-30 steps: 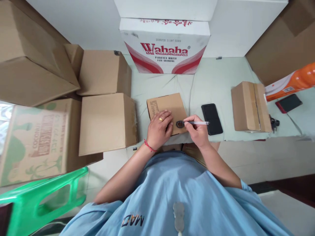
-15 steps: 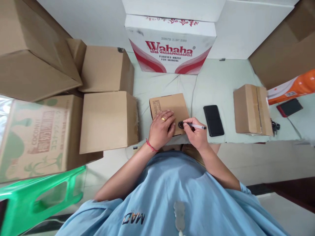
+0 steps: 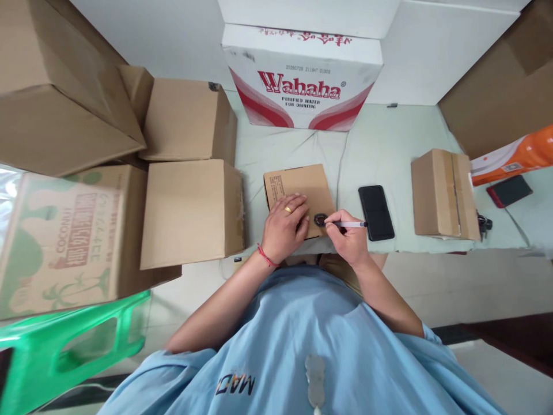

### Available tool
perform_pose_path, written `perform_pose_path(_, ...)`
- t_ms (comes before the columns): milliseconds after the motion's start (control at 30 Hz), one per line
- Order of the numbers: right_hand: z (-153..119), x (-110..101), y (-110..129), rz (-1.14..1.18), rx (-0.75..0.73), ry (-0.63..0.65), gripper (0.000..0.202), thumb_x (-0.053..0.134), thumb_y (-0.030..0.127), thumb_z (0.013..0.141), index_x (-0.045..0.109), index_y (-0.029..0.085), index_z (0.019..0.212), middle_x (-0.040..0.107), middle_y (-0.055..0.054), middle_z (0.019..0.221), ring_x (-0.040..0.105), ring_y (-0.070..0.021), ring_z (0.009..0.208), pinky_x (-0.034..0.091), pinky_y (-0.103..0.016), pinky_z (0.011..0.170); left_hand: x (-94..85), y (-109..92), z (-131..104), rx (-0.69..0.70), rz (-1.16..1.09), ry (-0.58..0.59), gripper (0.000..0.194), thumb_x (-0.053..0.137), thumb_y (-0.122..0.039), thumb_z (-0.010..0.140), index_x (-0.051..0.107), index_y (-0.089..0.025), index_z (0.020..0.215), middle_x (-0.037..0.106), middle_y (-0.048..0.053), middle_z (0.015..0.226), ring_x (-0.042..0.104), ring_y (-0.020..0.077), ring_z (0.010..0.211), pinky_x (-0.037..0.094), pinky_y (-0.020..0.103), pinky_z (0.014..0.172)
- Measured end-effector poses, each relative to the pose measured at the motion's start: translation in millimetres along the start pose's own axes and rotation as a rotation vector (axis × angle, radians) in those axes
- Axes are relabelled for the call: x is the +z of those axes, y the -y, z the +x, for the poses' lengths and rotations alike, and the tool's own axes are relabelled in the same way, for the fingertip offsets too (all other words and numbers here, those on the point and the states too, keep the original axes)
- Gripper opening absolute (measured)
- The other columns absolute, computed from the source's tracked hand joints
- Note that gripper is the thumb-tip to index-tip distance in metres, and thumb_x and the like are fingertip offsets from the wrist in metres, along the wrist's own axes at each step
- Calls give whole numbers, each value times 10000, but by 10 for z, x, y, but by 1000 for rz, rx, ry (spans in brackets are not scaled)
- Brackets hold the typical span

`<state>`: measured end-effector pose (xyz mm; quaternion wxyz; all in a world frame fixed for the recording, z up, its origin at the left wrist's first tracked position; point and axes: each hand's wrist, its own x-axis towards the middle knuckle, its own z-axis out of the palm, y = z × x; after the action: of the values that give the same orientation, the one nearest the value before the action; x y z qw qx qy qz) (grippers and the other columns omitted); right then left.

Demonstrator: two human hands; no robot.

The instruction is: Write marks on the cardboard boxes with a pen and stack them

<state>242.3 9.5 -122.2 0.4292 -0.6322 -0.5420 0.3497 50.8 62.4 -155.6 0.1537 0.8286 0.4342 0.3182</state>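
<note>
A small brown cardboard box (image 3: 305, 178) lies on the table in front of me, with lines of dark print along its left side. My left hand (image 3: 285, 225) rests flat on its front left part, fingers stretched out. In my right hand (image 3: 348, 236) is a pen (image 3: 352, 224) with a pale barrel, pinched between thumb and fingers. The pen's tip end points left, at a small black ring (image 3: 320, 219) on the box's front right area. Whether the tip touches the ring or the box I cannot tell.
Right of the box lies a black phone (image 3: 375, 212), then a taped carton (image 3: 436, 193). Large cartons (image 3: 184, 213) stand at the left, above a green stool (image 3: 78, 351). A white Wahaha carton (image 3: 302, 75) stands at the back. A bottle (image 3: 531, 153) lies far right.
My right hand and the pen have shifted slightly right, and more of the black ring shows. My left hand keeps its place on the box.
</note>
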Motion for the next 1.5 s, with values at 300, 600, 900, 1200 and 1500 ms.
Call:
perform_pose_path(300, 60, 21, 21, -8, 22, -3, 211, 643, 421, 947, 733, 231, 926, 635, 29, 648, 534, -134, 563, 427, -264, 575, -10, -2, 4, -15, -22, 18, 261, 585, -226, 1036, 764, -211, 1226, 770, 138, 1410, 674, 321, 1413, 515, 589, 1231)
perform_pose_path(600, 65, 38, -62, -26, 63, -123, 168, 634, 391, 928, 693, 241, 880, 583, 50, 616, 497, -129, 547, 405, -266, 567, 1, -2, -5, -9, -12, 4, 253, 596, -219, 1033, 761, -201, 1225, 772, 140, 1405, 678, 324, 1412, 530, 580, 1222)
perform_pose_path(900, 14, 23, -126, -7, 63, -172, 143, 634, 350, 920, 701, 233, 871, 565, 53, 613, 490, -128, 551, 398, -269, 575, 4, 1, -3, 1, -5, -2, 247, 602, -211, 1028, 755, -199, 1222, 775, 139, 1401, 679, 317, 1414, 526, 573, 1230)
perform_pose_path(1200, -45, -1, -147, 4, 53, -192, 142, 637, 354, 884, 691, 229, 841, 543, 61, 582, 446, -117, 512, 362, -260, 531, 8, 10, -7, 28, 13, -21, 236, 614, -209, 1026, 756, -187, 1213, 782, 141, 1383, 692, 325, 1394, 545, 563, 1213)
perform_pose_path(1500, -115, -26, -94, -27, 28, -152, 146, 624, 354, 891, 667, 236, 815, 546, 61, 582, 456, -115, 506, 374, -261, 531, 23, 16, -9, 30, 16, -36, 226, 615, -215, 1026, 760, -192, 1198, 785, 136, 1383, 702, 334, 1382, 557, 575, 1195)
